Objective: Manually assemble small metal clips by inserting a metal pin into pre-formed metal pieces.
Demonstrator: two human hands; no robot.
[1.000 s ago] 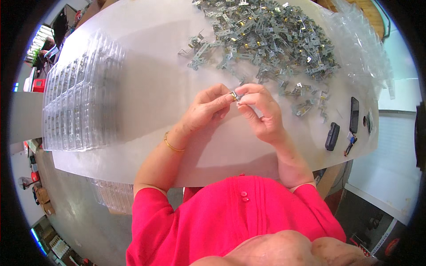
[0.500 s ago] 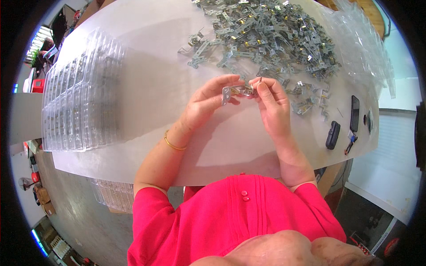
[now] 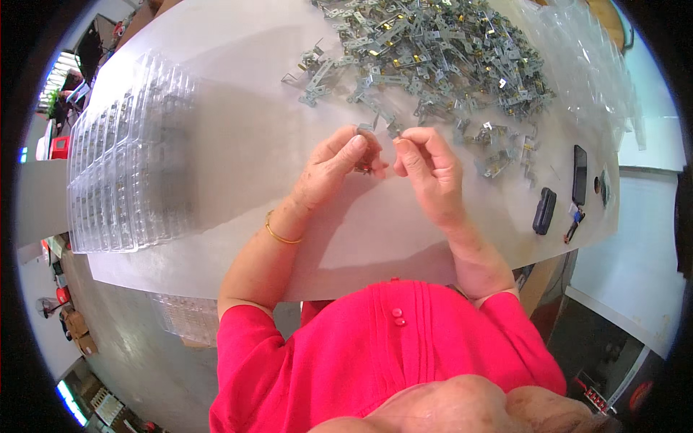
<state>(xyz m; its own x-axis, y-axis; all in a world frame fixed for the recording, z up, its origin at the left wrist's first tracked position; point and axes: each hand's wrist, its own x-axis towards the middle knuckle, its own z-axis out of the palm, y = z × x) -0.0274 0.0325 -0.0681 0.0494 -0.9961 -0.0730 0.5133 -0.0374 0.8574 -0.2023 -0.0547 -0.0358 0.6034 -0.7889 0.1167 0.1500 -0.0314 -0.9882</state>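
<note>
Metal clip (image 3: 369, 148), one small grey bracket of bent sheet steel, is sitting between the two hands just above the white table (image 3: 238, 94), near the front edge of the big heap. Its shape is mostly hidden by the fingers; only thin, dull silvery tabs are showing. The left hand (image 3: 333, 167) is pinching it from the left with thumb and fingertips closed on it, and a gold bangle (image 3: 278, 232) is circling that wrist. The right hand (image 3: 427, 169) is meeting it from the right, fingers curled and tips pressing at the same piece, so both hands are together, closed on the one clip.

Beyond them a pile of clips (image 3: 440, 54) is spreading across the far side, too many to count, grey stamped pieces with some brassy glints. To the left, clear plastic trays (image 3: 119, 166) with moulded pockets are lying in a glossy stack. At the right edge two dark items are lying side by side: a flat black phone (image 3: 580, 175) and a short black case (image 3: 544, 211). Crinkled clear bags (image 3: 592, 65) are resting at the far right.
</note>
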